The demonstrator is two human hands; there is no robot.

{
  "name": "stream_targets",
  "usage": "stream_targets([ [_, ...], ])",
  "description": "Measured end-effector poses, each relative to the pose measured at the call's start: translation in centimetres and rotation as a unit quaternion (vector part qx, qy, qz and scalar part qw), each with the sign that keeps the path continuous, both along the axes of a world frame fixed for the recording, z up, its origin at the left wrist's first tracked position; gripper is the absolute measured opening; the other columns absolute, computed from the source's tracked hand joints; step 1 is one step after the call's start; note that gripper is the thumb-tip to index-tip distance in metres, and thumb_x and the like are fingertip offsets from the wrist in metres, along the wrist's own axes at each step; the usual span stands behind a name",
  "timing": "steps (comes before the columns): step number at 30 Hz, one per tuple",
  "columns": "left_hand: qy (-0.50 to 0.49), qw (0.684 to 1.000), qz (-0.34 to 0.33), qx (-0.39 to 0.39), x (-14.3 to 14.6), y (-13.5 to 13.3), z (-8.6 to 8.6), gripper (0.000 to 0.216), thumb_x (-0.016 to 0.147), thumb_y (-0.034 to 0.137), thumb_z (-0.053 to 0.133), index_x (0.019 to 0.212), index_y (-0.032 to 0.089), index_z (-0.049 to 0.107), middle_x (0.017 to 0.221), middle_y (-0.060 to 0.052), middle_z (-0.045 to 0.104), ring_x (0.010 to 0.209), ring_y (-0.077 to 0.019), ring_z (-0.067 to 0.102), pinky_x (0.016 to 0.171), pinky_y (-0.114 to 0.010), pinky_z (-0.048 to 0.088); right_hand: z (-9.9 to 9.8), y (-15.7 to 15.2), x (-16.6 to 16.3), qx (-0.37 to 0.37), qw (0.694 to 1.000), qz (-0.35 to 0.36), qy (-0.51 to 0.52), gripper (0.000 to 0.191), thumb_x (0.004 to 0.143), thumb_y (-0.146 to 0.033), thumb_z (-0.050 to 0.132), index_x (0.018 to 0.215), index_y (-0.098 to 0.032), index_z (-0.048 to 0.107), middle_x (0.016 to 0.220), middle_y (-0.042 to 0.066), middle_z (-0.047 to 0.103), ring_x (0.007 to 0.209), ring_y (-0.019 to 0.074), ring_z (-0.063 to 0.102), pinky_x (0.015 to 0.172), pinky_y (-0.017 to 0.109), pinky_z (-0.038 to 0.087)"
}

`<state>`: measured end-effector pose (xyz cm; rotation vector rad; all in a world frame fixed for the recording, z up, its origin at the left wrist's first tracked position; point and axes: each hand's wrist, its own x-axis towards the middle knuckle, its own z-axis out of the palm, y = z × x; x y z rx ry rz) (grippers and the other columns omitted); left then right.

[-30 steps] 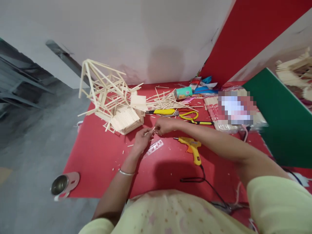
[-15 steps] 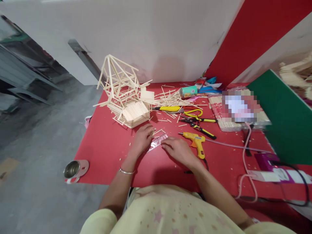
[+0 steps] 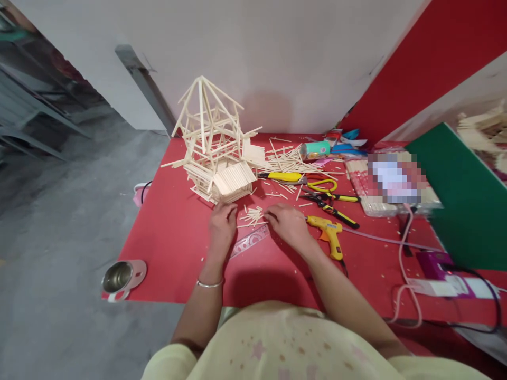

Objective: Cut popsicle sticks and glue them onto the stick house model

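Observation:
My left hand (image 3: 222, 226) is closed, fingertips pressed together, just in front of the stick-built model house (image 3: 214, 153). What its fingers hold, if anything, is too small to tell. To the right, my right hand (image 3: 288, 224) has its fingers curled together beside a small pile of short wooden sticks (image 3: 252, 215). Whether a stick is in that grip is hidden. A clear ruler (image 3: 249, 241) lies slanted on the red table between my hands, its right end near my right fingertips. One longer thin stick (image 3: 252, 225) lies just above the ruler.
A yellow glue gun (image 3: 328, 232) lies right of my right hand. Behind it are pliers (image 3: 332, 208), yellow-handled scissors (image 3: 322, 184), loose sticks (image 3: 289, 161) and a green can (image 3: 316, 150). A metal-lined mug (image 3: 123, 277) stands at the table's front left corner.
My left hand has moved off the short sticks, which now show in full between my hands. My right hand has shifted off the ruler's middle. The whole view has shifted slightly.

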<state>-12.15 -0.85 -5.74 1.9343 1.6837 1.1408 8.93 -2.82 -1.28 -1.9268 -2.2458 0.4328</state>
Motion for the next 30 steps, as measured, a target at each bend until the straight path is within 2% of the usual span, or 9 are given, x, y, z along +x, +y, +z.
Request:
stream_targets([
  [4, 0.052, 0.997, -0.009, -0.063, 0.3, -0.8, 0.0, 0.027, 0.096, 0.029, 0.051, 0.102, 0.021, 0.076, 0.098, -0.009, 0.068, 0.091, -0.0229, 0.064, 0.079, -0.033, 0.047, -0.3, 2.0, -2.4, -0.018, 1.000, 0.019, -0.003, 0.030, 0.101, -0.039, 0.043, 0.110, -0.028, 0.070, 0.112, 0.005, 0.071, 0.102, 0.0186, 0.064, 0.081, 0.027, 0.043],
  [9, 0.050, 0.997, 0.003, -0.067, 0.6, -1.2, 0.2, 0.027, 0.097, 0.030, 0.049, 0.103, 0.022, 0.075, 0.101, -0.009, 0.068, 0.093, -0.0228, 0.063, 0.080, -0.032, 0.046, -1.1, 5.2, -5.6, -0.056, 0.998, 0.017, -0.034, 0.037, 0.095, -0.050, 0.054, 0.112, -0.021, 0.069, 0.115, 0.012, 0.069, 0.106, 0.0235, 0.065, 0.085, 0.030, 0.046],
  [15, -0.074, 0.996, 0.002, -0.047, 0.4, -0.6, 0.5, 0.019, 0.092, 0.022, 0.056, 0.092, 0.021, 0.074, 0.096, -0.005, 0.073, 0.091, -0.0199, 0.065, 0.084, -0.032, 0.048, -1.9, 6.0, -6.9, -0.057, 0.998, 0.035, -0.006, 0.029, 0.097, -0.035, 0.054, 0.104, -0.012, 0.069, 0.110, 0.018, 0.070, 0.102, 0.0249, 0.067, 0.085, 0.031, 0.049],
  [19, -0.221, 0.972, 0.021, -0.080, 0.4, -0.8, 1.3, 0.016, 0.088, 0.030, 0.064, 0.091, 0.019, 0.075, 0.089, -0.004, 0.075, 0.085, -0.0184, 0.066, 0.081, -0.031, 0.050, -0.6, 3.9, -5.7, -0.007, 0.994, 0.042, 0.106, 0.028, 0.101, -0.027, 0.043, 0.116, -0.017, 0.063, 0.115, 0.012, 0.071, 0.105, 0.0188, 0.066, 0.089, 0.029, 0.049],
  [21, -0.313, 0.941, 0.029, -0.127, 0.6, -1.3, 2.0, 0.021, 0.085, 0.037, 0.069, 0.090, 0.018, 0.075, 0.081, -0.003, 0.073, 0.071, -0.0151, 0.063, 0.069, -0.028, 0.050, 0.5, 2.6, -5.1, 0.011, 0.966, 0.036, 0.255, 0.027, 0.100, -0.028, 0.043, 0.114, -0.019, 0.064, 0.113, 0.008, 0.072, 0.101, 0.0169, 0.067, 0.088, 0.028, 0.051],
  [23, -0.402, 0.899, 0.035, -0.169, 0.8, -2.0, 3.0, 0.028, 0.081, 0.043, 0.073, 0.089, 0.017, 0.075, 0.071, -0.001, 0.070, 0.053, -0.0098, 0.052, 0.054, -0.023, 0.044, 1.7, 1.5, -4.9, 0.001, 0.912, -0.002, 0.410, 0.023, 0.097, -0.035, 0.050, 0.104, -0.020, 0.066, 0.098, 0.004, 0.074, 0.084, 0.0162, 0.068, 0.076, 0.028, 0.054],
  [25, -0.467, 0.866, 0.021, -0.178, 1.0, -2.5, 4.1, 0.031, 0.076, 0.045, 0.078, 0.089, 0.016, 0.075, 0.071, 0.000, 0.069, 0.047, -0.0064, 0.045, 0.047, -0.021, 0.038, 2.6, 0.7, -5.2, -0.022, 0.859, -0.054, 0.508, 0.024, 0.091, -0.043, 0.059, 0.097, -0.021, 0.066, 0.084, 0.001, 0.073, 0.069, 0.0157, 0.066, 0.064, 0.027, 0.054],
  [27, -0.511, 0.841, -0.005, -0.177, 1.0, -2.9, 5.1, 0.032, 0.074, 0.044, 0.081, 0.091, 0.017, 0.075, 0.073, -0.001, 0.070, 0.047, -0.0051, 0.044, 0.045, -0.019, 0.034, 3.3, 0.2, -5.8, -0.018, 0.824, -0.085, 0.559, 0.025, 0.086, -0.046, 0.065, 0.095, -0.022, 0.069, 0.081, 0.001, 0.073, 0.069, 0.0168, 0.067, 0.061, 0.028, 0.054],
  [30, -0.545, 0.821, -0.009, -0.170, 0.7, -3.0, 6.2, 0.032, 0.072, 0.041, 0.083, 0.093, 0.018, 0.075, 0.073, -0.001, 0.070, 0.046, -0.0044, 0.045, 0.042, -0.018, 0.030, 3.5, 0.1, -6.7, 0.011, 0.820, -0.091, 0.564, 0.026, 0.084, -0.047, 0.068, 0.094, -0.024, 0.073, 0.087, 0.003, 0.074, 0.081, 0.0202, 0.070, 0.068, 0.031, 0.057],
])
